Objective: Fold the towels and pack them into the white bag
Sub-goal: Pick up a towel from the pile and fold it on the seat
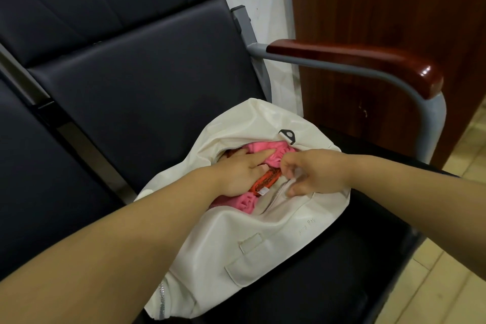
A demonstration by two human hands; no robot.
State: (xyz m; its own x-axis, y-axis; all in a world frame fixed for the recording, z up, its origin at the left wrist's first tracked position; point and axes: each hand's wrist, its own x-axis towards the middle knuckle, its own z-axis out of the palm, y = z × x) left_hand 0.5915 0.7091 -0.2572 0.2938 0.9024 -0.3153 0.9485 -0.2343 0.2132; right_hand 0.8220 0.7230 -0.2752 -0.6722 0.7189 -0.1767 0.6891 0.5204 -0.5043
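Presses soft, springy pink towels [263, 150] down with flat left hand [236, 174] — pinches zipper edge [279, 189] of limp white bag [276, 231] in right hand [315, 174], probably its firmest hold.

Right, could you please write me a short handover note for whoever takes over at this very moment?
Left hand presses the fluffy pink towel down inside the white fabric zip bag, fingers fairly straight.
Right hand pinches the bag's zip edge, holding the mouth open.
The bag lies on the black padded seat; an orange-red towel with a small label sits beside the pink one inside.
Done: both visible towels are in the bag.
Left: tuck them fully in; the zip is not yet closed. No other towels in view.
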